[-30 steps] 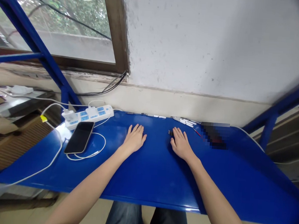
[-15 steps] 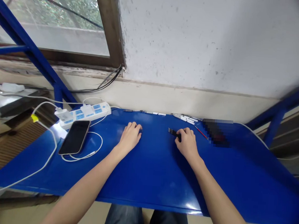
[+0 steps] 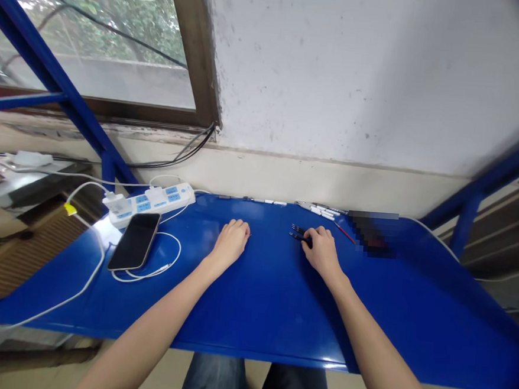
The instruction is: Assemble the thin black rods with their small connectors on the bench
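Moved: a second ago I saw both hands lying flat with the fingers spread. Now both are curled up, and the dark part under the right fingers has been gathered into that hand.
Head view, left hand (image 3: 232, 241): I see it curled into a loose fist, knuckles up, resting on the blue table (image 3: 260, 313) just left of centre. I cannot tell whether anything is inside it.
Head view, right hand (image 3: 323, 250): the fingers are folded over and gripping one end of a black pronged part (image 3: 296, 232), with the hand resting on the table.
Black pronged part: it lies low on the table toward the back and sticks out from the right hand toward the left hand. Two thin dark ends show, and the rest is hidden under the fingers.
Between the hands: bare blue table, with the hands well apart.
Left side: a dark phone (image 3: 135, 241) lies face up with a white cable (image 3: 147, 271) looped beside it. A white power strip (image 3: 152, 199) sits just behind it.
Back edge: small white pieces (image 3: 324, 211) lie in a row by the wall, and a thin red wire (image 3: 342, 232) lies just beyond the right hand.
Near edge: my knees in dark trousers (image 3: 255, 384) show below the table.
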Demonstrator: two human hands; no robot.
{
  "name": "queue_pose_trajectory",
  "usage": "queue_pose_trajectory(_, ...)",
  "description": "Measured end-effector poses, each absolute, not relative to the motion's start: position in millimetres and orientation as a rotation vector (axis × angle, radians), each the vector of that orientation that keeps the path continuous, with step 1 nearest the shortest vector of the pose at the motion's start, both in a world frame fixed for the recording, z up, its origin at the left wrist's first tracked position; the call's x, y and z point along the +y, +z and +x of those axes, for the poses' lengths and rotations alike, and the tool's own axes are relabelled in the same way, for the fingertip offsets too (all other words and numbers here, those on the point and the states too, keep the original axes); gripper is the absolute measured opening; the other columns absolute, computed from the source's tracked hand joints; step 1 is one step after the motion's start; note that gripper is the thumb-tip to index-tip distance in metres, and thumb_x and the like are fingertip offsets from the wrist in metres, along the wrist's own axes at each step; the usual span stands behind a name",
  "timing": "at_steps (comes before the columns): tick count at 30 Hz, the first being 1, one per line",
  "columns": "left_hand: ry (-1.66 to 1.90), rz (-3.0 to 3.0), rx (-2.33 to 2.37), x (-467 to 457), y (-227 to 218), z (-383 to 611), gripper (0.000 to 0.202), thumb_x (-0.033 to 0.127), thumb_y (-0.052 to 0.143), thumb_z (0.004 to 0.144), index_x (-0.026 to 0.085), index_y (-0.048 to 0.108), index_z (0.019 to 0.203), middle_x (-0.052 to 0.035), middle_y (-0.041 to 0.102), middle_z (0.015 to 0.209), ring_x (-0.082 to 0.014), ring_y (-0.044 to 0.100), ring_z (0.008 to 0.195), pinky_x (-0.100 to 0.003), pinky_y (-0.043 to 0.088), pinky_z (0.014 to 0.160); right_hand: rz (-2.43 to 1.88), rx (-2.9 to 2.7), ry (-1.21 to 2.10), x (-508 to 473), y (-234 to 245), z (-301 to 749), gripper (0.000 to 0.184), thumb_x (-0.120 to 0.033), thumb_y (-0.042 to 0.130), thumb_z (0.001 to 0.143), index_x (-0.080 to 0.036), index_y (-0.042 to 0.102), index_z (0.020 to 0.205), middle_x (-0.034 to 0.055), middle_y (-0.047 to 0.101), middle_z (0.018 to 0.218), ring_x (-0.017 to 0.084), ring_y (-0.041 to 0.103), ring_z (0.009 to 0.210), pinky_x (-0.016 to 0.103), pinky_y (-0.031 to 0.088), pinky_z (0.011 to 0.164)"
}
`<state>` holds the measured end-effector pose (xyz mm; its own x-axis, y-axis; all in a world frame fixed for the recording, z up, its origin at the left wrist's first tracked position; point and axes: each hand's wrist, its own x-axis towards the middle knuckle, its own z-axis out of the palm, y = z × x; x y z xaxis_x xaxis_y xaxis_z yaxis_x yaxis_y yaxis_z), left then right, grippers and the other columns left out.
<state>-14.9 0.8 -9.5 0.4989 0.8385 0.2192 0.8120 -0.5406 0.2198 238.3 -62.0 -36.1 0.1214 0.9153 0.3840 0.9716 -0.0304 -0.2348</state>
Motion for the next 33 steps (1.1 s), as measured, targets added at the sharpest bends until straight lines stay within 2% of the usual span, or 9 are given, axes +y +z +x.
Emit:
queue_pose_trajectory(12,0.638,2.548,1.263,-3.1,-9.6,-9.3,0.014,0.013,0.045,0.089,0.019,0.056,0.083,-0.0045,0.062,0.081,-0.0201,0.055,0.08,-0.032,0.044,0.073,-1.998,-1.877,-0.154,-61.0,-34.3,237.5,0.009,-0.02,0.055,0.083,-0.02,0.063,0.078,0.0078,0.054,0.085,0.023,0.049,0.084,0.032,0.039,0.074)
queue_pose_trajectory(17,0.75,2.525,1.143,-3.6,-10.6,-7.7,0.014,0.012,0.043,0.089,0.019,0.054,0.083,-0.0021,0.06,0.079,-0.017,0.054,0.075,-0.034,0.045,0.079,-2.004,-1.849,-0.169,-60.5,-35.7,239.6,0.008,-0.023,0.056,0.082,-0.019,0.063,0.08,0.0081,0.054,0.086,0.023,0.049,0.082,0.034,0.039,0.075)
queue_pose_trajectory(22,0.811,2.482,1.132,-1.5,-15.1,-7.0,0.014,0.011,0.048,0.086,0.019,0.056,0.095,-0.0013,0.06,0.079,-0.0167,0.056,0.077,-0.036,0.044,0.086,-1.999,-1.845,-0.183,-60.7,-36.5,240.5,0.01,-0.024,0.055,0.083,-0.018,0.063,0.084,0.0094,0.054,0.087,0.025,0.049,0.083,0.036,0.04,0.075)
queue_pose_trajectory(25,0.808,2.452,1.138,-1.2,-15.1,-5.9,0.015,0.011,0.052,0.084,0.018,0.058,0.096,-0.0016,0.061,0.08,-0.0166,0.056,0.078,-0.035,0.045,0.085,-1.988,-1.844,-0.168,-61.0,-35.8,240.1,0.01,-0.022,0.054,0.082,-0.019,0.063,0.082,0.0094,0.054,0.087,0.025,0.049,0.083,0.036,0.041,0.075)
queue_pose_trajectory(30,0.834,2.374,1.137,-5.1,-7.5,-3.8,0.012,0.013,0.052,0.085,0.018,0.063,0.086,-0.0031,0.062,0.08,-0.0171,0.057,0.08,-0.031,0.046,0.078,-1.943,-1.836,-0.114,-61.2,-29.5,238.0,0.011,-0.02,0.054,0.081,-0.019,0.063,0.075,0.0104,0.057,0.088,0.025,0.051,0.086,0.037,0.042,0.077)
queue_pose_trajectory(33,0.896,2.309,1.145,-7.5,-2.6,-3.2,0.015,0.018,0.049,0.088,0.018,0.063,0.084,-0.0027,0.062,0.079,-0.0164,0.058,0.077,-0.029,0.045,0.074,-1.816,-1.757,0.035,-60.8,-23.1,236.1,0.013,-0.023,0.052,0.082,-0.019,0.062,0.074,0.0088,0.061,0.083,0.023,0.054,0.083,0.036,0.043,0.077)
